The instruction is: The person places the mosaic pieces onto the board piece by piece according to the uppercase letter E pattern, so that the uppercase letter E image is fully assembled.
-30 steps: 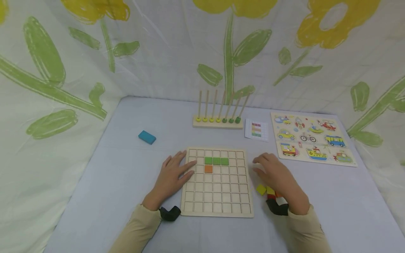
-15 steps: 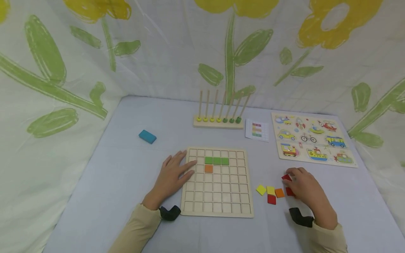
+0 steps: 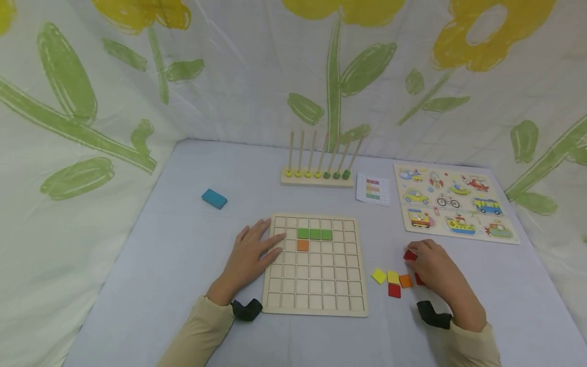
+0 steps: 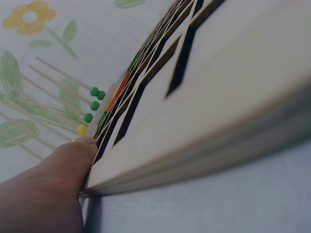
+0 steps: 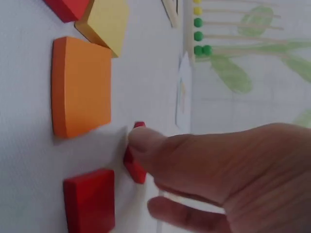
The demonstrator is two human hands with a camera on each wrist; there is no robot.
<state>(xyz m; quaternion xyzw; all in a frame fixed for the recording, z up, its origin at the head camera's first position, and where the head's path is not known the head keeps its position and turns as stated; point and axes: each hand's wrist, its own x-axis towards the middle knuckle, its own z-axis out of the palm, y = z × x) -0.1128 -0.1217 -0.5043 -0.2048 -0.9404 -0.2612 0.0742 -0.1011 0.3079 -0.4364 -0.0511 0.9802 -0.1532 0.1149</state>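
Observation:
A wooden grid board (image 3: 316,275) lies in front of the person, with three green tiles (image 3: 315,234) in one row and an orange tile (image 3: 302,245) below the leftmost. The left hand (image 3: 247,255) rests on the board's left edge, fingers spread. To the right of the board, the right hand (image 3: 435,267) pinches a red tile (image 3: 409,255); in the right wrist view the thumb presses on this tilted red tile (image 5: 135,167). Another red tile (image 3: 419,280) is partly under that hand. Beside it lie a loose orange tile (image 3: 405,281), two yellow tiles (image 3: 393,277) and a red tile (image 3: 394,290).
Behind the board stands a peg rack (image 3: 316,182) with yellow and green beads. A pattern card (image 3: 372,189) lies to its right, then a vehicle puzzle board (image 3: 456,201). A blue block (image 3: 214,199) lies at the back left.
The right hand went from beside the board out to the right to the loose tiles, and now has a red tile, shifted slightly left, at its fingertips. The left hand stays put.

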